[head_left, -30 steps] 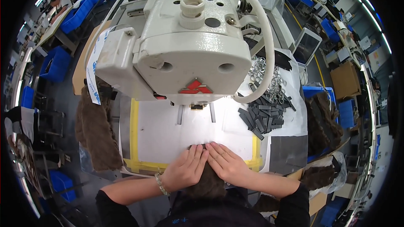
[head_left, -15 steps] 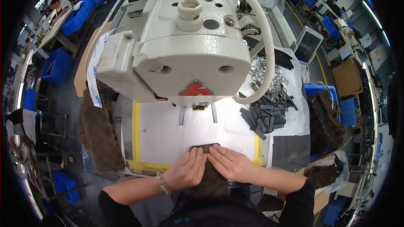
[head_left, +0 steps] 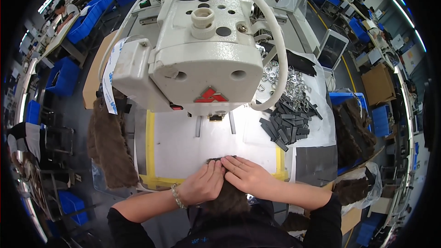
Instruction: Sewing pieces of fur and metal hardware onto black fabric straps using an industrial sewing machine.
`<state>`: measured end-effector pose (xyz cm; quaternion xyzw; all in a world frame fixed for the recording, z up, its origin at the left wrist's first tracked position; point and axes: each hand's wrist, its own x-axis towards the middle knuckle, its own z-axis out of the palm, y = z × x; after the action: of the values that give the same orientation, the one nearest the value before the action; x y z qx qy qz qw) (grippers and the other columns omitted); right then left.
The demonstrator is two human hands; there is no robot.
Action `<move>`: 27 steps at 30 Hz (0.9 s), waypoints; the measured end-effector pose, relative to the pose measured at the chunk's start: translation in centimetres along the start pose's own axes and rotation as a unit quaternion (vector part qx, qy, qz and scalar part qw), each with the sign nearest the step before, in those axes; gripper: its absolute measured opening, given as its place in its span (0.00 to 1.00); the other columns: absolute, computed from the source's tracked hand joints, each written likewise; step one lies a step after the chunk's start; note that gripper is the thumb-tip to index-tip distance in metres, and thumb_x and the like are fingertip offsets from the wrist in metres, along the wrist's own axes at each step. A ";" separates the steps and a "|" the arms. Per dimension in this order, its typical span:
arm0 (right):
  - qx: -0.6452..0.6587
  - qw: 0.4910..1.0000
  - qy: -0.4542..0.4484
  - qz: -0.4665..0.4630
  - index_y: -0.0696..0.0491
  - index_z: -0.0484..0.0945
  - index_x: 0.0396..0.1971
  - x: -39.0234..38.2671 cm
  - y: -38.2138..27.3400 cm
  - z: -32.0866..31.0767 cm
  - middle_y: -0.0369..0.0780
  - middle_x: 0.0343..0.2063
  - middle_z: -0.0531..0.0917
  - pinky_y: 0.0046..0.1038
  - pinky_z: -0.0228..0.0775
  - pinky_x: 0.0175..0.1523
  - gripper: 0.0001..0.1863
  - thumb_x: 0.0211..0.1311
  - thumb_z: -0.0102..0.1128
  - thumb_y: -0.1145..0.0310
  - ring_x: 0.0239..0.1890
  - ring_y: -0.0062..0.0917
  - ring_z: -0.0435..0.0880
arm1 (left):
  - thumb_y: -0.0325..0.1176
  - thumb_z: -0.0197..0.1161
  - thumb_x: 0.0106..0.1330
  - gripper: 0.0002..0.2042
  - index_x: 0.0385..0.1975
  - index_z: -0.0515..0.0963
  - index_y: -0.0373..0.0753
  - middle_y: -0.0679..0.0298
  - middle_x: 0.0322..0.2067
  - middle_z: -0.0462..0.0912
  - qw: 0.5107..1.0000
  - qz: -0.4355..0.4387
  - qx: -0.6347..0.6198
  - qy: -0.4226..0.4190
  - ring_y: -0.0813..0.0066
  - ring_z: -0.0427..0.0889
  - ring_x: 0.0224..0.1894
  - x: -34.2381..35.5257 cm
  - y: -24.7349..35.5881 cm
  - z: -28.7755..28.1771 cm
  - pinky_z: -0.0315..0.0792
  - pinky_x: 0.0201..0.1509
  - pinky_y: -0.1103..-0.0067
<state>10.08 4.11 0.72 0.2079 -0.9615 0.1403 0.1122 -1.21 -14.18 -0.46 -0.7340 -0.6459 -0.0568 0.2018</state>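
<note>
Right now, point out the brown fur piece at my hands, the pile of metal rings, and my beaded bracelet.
Brown fur piece (head_left: 231, 199): head view, on its lower furry part.
Metal rings (head_left: 297, 91): head view, mid-pile.
Beaded bracelet (head_left: 176, 196): head view, middle beads.

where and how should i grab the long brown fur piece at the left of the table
Probably best by its near end, your left hand coming from your own side: the long brown fur piece runs lengthwise toward you, near end uncovered, while a hanging white strip overlaps its far end.
</note>
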 end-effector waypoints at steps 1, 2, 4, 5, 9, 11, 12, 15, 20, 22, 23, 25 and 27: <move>-0.001 1.000 -0.001 0.000 0.59 0.76 0.32 0.0 -0.1 0.2 0.50 0.54 0.77 0.34 0.71 0.60 0.10 0.49 0.56 0.73 0.57 0.37 0.77 | 0.30 0.56 0.58 0.14 0.37 0.80 0.26 0.47 0.38 0.83 1.000 -0.004 -0.005 0.003 0.57 0.83 0.42 0.0 0.0 0.0 0.76 0.49 0.72; -0.016 1.000 0.007 -0.004 0.59 0.76 0.32 -0.1 -0.2 0.4 0.50 0.52 0.78 0.34 0.72 0.58 0.10 0.49 0.56 0.73 0.55 0.37 0.78 | 0.30 0.56 0.58 0.14 0.37 0.80 0.26 0.47 0.38 0.83 1.000 -0.004 -0.004 0.004 0.57 0.83 0.42 0.0 0.0 0.0 0.76 0.49 0.72; -0.032 0.999 0.014 -0.009 0.59 0.76 0.32 -0.1 -0.2 0.3 0.50 0.50 0.79 0.33 0.73 0.57 0.10 0.48 0.56 0.73 0.54 0.37 0.80 | 0.29 0.58 0.57 0.12 0.37 0.81 0.28 0.50 0.39 0.84 1.000 -0.019 -0.020 -0.004 0.62 0.83 0.43 0.2 0.0 -0.3 0.76 0.49 0.74; -0.033 0.999 0.021 -0.018 0.58 0.76 0.32 0.0 -0.1 0.2 0.49 0.48 0.80 0.33 0.74 0.56 0.10 0.48 0.56 0.72 0.52 0.36 0.81 | 0.29 0.58 0.57 0.12 0.37 0.81 0.28 0.50 0.39 0.84 1.000 -0.019 -0.019 -0.003 0.62 0.83 0.43 0.2 -0.1 -0.4 0.76 0.49 0.74; -0.035 0.998 0.038 -0.046 0.58 0.76 0.30 0.2 0.6 0.1 0.49 0.44 0.82 0.31 0.77 0.52 0.10 0.46 0.57 0.72 0.49 0.35 0.83 | 0.28 0.59 0.56 0.12 0.37 0.81 0.29 0.51 0.39 0.83 0.999 -0.029 -0.031 0.011 0.62 0.83 0.44 0.4 -1.0 -0.4 0.76 0.49 0.74; -0.062 0.995 0.059 -0.056 0.58 0.76 0.29 1.1 1.4 -0.4 0.48 0.43 0.82 0.31 0.77 0.52 0.09 0.45 0.57 0.72 0.48 0.35 0.83 | 0.28 0.59 0.56 0.12 0.37 0.81 0.29 0.51 0.40 0.83 0.999 -0.030 -0.024 0.018 0.63 0.82 0.44 0.9 -2.0 -0.7 0.76 0.49 0.74; -0.086 0.991 0.080 -0.066 0.58 0.76 0.29 1.8 1.8 -0.9 0.48 0.42 0.82 0.30 0.77 0.51 0.09 0.45 0.57 0.72 0.47 0.35 0.83 | 0.28 0.59 0.56 0.12 0.37 0.81 0.29 0.51 0.40 0.83 0.999 -0.036 -0.008 0.033 0.63 0.82 0.44 1.4 -2.9 -1.1 0.76 0.49 0.74; -0.108 0.986 0.108 -0.067 0.57 0.76 0.28 3.9 3.9 -1.5 0.47 0.41 0.82 0.30 0.78 0.50 0.09 0.44 0.58 0.73 0.46 0.33 0.84 | 0.28 0.60 0.55 0.12 0.38 0.80 0.30 0.52 0.40 0.83 0.997 -0.046 0.010 0.059 0.64 0.82 0.44 2.7 -5.6 -0.4 0.76 0.48 0.75; -0.108 0.986 0.103 -0.067 0.57 0.75 0.29 5.2 6.3 -0.1 0.46 0.41 0.82 0.29 0.78 0.49 0.10 0.44 0.58 0.72 0.47 0.34 0.83 | 0.28 0.61 0.58 0.09 0.35 0.80 0.31 0.55 0.37 0.83 0.996 -0.051 0.012 0.077 0.65 0.82 0.41 2.9 -7.9 1.8 0.76 0.46 0.76; -0.104 0.987 0.105 -0.065 0.57 0.75 0.30 5.1 6.6 0.8 0.46 0.41 0.82 0.29 0.78 0.49 0.10 0.44 0.58 0.72 0.47 0.34 0.83 | 0.27 0.61 0.58 0.08 0.35 0.80 0.31 0.55 0.37 0.83 0.995 -0.054 0.010 0.078 0.65 0.82 0.41 2.6 -7.8 2.8 0.76 0.46 0.76; -0.096 0.988 0.105 -0.063 0.57 0.74 0.30 5.1 6.6 1.0 0.46 0.42 0.81 0.29 0.78 0.49 0.10 0.44 0.58 0.72 0.47 0.34 0.83 | 0.27 0.61 0.58 0.08 0.34 0.80 0.31 0.56 0.37 0.83 0.995 -0.058 0.007 0.078 0.65 0.82 0.41 2.6 -7.7 2.9 0.76 0.46 0.76; -0.098 0.987 0.115 -0.064 0.57 0.75 0.30 5.3 6.7 1.1 0.46 0.41 0.81 0.29 0.78 0.48 0.10 0.44 0.58 0.72 0.47 0.34 0.83 | 0.27 0.62 0.57 0.08 0.34 0.80 0.31 0.56 0.36 0.83 0.995 -0.055 0.013 0.081 0.65 0.82 0.41 2.5 -8.0 2.9 0.77 0.46 0.76; -0.094 0.986 0.121 -0.061 0.57 0.75 0.30 5.4 6.9 1.3 0.46 0.41 0.81 0.29 0.78 0.48 0.10 0.44 0.58 0.72 0.46 0.34 0.83 | 0.27 0.62 0.57 0.08 0.34 0.81 0.32 0.56 0.36 0.83 0.995 -0.053 0.013 0.080 0.66 0.82 0.40 2.5 -8.2 2.9 0.77 0.46 0.76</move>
<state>2.11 7.71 -0.56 0.2360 -0.9353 0.0660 0.2553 -9.33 -10.15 -0.40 -0.6891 -0.6665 -0.1178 0.2587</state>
